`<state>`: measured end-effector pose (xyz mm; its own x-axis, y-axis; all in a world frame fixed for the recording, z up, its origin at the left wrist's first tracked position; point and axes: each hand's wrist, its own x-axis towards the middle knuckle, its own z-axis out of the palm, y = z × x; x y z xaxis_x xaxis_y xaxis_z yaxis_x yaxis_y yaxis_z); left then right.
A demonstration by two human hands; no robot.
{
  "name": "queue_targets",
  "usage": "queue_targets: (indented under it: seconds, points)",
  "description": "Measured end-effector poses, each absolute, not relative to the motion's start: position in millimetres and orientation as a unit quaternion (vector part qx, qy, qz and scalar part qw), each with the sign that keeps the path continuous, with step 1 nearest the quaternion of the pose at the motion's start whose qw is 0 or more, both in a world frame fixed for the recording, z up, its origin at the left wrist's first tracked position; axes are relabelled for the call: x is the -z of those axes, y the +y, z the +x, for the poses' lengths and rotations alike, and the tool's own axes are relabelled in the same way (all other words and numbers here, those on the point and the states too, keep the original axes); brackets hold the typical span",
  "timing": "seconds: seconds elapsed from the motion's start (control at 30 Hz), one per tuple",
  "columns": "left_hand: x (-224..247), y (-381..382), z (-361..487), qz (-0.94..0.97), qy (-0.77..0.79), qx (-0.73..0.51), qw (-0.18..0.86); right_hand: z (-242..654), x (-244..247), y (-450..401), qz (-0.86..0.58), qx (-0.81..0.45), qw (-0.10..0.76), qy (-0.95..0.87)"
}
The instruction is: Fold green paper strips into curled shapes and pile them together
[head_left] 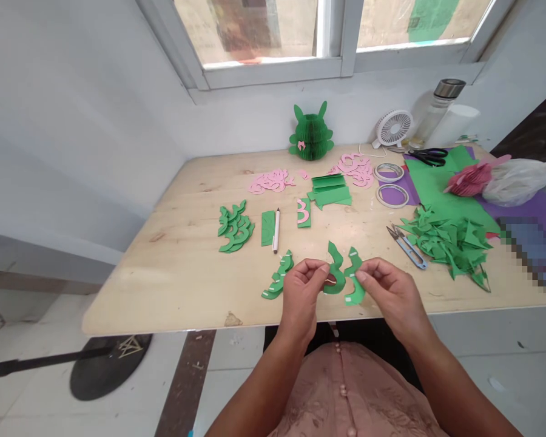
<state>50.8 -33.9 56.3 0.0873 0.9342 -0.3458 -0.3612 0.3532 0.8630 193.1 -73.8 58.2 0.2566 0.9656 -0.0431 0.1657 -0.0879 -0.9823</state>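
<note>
Between the thumb and fingers of my left hand [304,294] is a wavy green paper cutout [335,276], held above the table's front edge. My right hand [394,294] pinches a second green paper cutout [355,291], which bears small pale strips. The two cutouts are side by side and very near each other. Partly hidden behind my left hand lies a group of green cutouts with pale strips [278,279]. Farther left is a pile of scalloped green cutouts [236,227]. A white pen [276,230] rests beside a green paper rectangle [267,228].
Thread snips [409,247] and a heap of green scraps [455,243] lie to the right. Pink cutouts [270,181], tape rolls [392,195] and a green paper figure [311,133] are farther back. A fan [394,128], a bottle [439,112] and black scissors [430,157] stand or lie back right.
</note>
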Motion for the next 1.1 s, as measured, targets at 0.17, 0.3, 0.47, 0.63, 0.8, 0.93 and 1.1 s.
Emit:
queue_targets:
  seconds: [0.17,0.3,0.47,0.63,0.8,0.93,1.1]
  points:
    - [-56.7,-34.5,53.2,0.302,0.47,-0.482,0.675,178.3,-53.9,-70.7,-0.635,-0.375,0.464,-0.491]
    - [-56.0,-35.0,53.1,0.287,0.46,-0.483,0.687,177.7,-53.8,-68.7,-0.645,-0.369,0.461,-0.486]
    - [-55.5,-36.0,53.0,0.274,0.445,-0.478,0.706,177.4,-54.5,-68.6,-0.651,-0.368,0.459,-0.48]
    - [-55.1,-37.1,53.0,0.274,0.441,-0.473,0.712,176.6,-56.0,-68.6,-0.657,-0.359,0.461,-0.476]
    - [-54.6,-37.5,53.2,0.273,0.446,-0.471,0.71,176.1,-58.2,-68.1,-0.662,-0.346,0.457,-0.484]
    - [-55.2,-37.4,53.6,0.272,0.448,-0.472,0.709,175.4,-60.1,-68.0,-0.668,-0.325,0.453,-0.492]
    - [-55.2,-37.2,53.5,0.269,0.45,-0.472,0.709,174.8,-59.9,-68.4,-0.668,-0.315,0.448,-0.503]
